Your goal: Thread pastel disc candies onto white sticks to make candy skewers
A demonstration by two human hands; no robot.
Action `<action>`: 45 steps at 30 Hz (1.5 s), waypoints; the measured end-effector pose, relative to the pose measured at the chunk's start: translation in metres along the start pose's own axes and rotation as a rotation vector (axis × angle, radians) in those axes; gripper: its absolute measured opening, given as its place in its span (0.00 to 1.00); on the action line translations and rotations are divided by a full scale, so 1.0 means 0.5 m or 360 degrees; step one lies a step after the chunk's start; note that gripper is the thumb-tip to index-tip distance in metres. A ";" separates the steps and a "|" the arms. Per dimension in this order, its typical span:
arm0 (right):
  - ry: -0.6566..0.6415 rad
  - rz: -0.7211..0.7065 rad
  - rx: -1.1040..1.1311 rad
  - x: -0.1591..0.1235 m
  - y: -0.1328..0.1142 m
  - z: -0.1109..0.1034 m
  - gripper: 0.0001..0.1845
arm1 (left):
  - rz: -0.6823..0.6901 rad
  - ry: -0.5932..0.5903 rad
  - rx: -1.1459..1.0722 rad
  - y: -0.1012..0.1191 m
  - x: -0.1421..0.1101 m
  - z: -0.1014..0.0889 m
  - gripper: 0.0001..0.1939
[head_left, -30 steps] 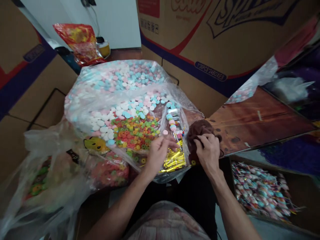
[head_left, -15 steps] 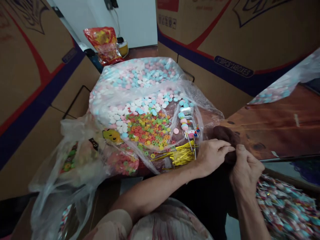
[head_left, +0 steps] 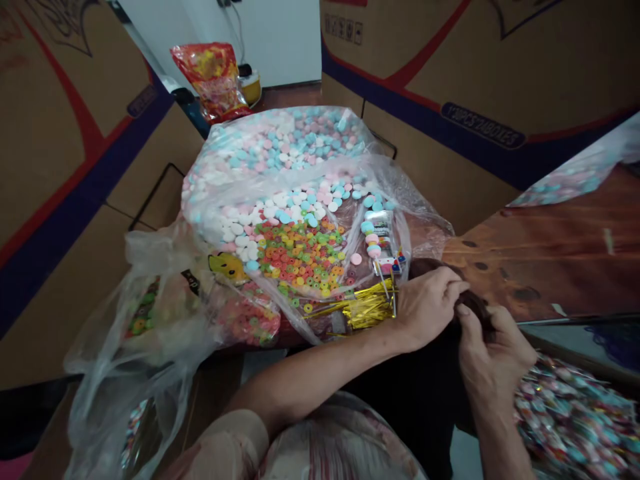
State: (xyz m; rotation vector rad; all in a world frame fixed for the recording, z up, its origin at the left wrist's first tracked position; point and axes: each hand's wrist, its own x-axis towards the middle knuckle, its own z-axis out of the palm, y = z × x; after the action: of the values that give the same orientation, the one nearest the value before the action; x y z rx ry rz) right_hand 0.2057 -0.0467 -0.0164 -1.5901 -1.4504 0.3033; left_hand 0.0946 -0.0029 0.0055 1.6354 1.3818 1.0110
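Note:
Both of my hands work on a dark brown, soft bundle [head_left: 476, 308] that looks like hair; whose or what it belongs to is hidden. My left hand [head_left: 431, 308] is closed, its bent fingers on the near left side of the bundle. With thumb and fingers pinched, my right hand [head_left: 493, 350] grips its lower right side. Left of my left hand lie golden twist ties [head_left: 370, 307]. Behind them are a stick of threaded pastel candies [head_left: 371, 240] and a small printed packet [head_left: 383, 230].
A clear plastic bag [head_left: 280, 177] holds pastel candy discs, with colourful candy rings [head_left: 300, 257] in front. Large cartons [head_left: 450, 73] stand behind. A red snack bag [head_left: 213, 80] is at the back. Lower right, wrapped candies [head_left: 575, 413] fill a box; a crumpled clear bag [head_left: 130, 380] hangs left.
My right hand has turned, its thumb now lower on the brown bundle. The bundle has shifted and shows less behind my left hand. The view has moved slightly.

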 end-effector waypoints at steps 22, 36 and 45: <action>0.0478 -0.0544 -0.0434 0.072 -0.026 0.054 0.20 | 0.0028 0.0085 0.1246 -0.107 0.119 -0.166 0.10; 0.0212 -0.0352 -0.1001 0.115 0.065 0.055 0.14 | 0.0029 0.0627 0.0292 -0.117 0.110 -0.187 0.05; -0.0378 -0.0075 0.0454 0.056 -0.124 0.090 0.15 | 0.0318 0.0719 0.0657 -0.049 0.013 -0.204 0.07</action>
State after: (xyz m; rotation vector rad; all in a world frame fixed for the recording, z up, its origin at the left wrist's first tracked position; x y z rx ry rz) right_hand 0.1412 -0.0096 0.0167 -1.3205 -1.5428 0.6600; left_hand -0.0074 0.0125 0.0247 1.9525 1.8481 1.3382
